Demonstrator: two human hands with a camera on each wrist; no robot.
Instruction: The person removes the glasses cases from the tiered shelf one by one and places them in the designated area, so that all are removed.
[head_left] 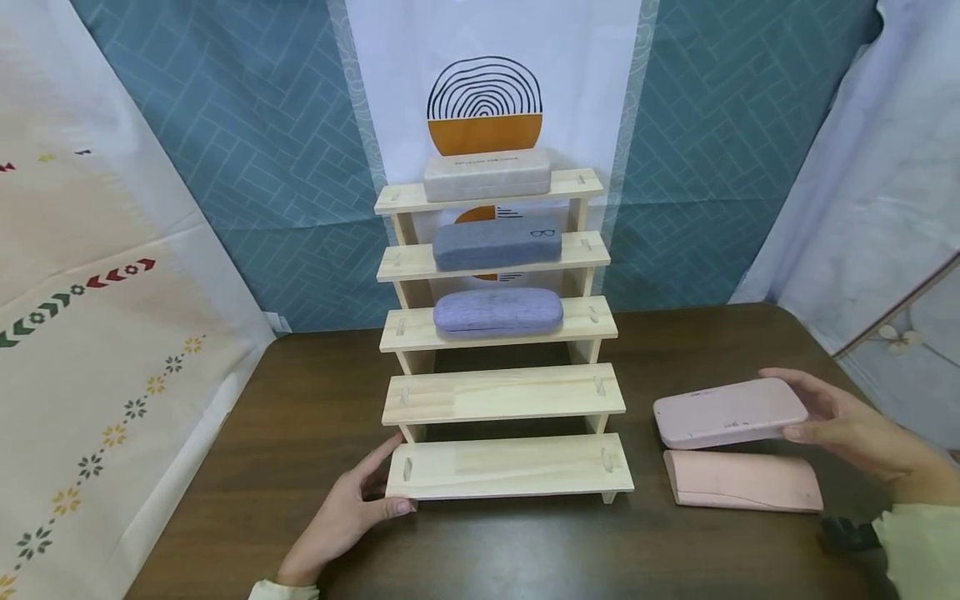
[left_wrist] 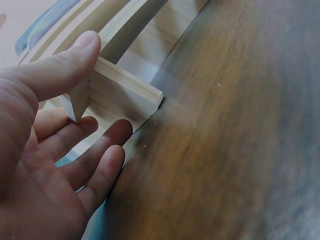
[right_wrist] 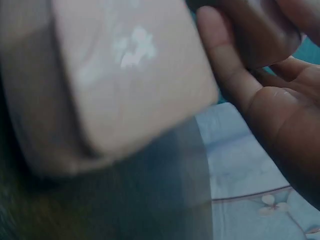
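Observation:
A pale wooden five-step rack (head_left: 510,467) stands on the table. My left hand (head_left: 352,508) grips the left end of its lowest step, thumb at the front edge and fingers behind. In the left wrist view the thumb (left_wrist: 85,47) lies against the wood, the other fingers spread below. At the right, my right hand (head_left: 855,425) pinches a pale pink glasses case (head_left: 727,412) by its right end. Just in front of it lies a salmon-pink glasses case (head_left: 742,481), with a curved flap line. The right wrist view is blurred.
On the upper three steps sit a grey glasses case (head_left: 487,177), a blue one (head_left: 497,244) and a purple one (head_left: 498,312). The lower two steps show bare wood. Behind the dark wooden table (head_left: 487,550) hangs a teal and white cloth (head_left: 285,167); patterned cloths flank both sides.

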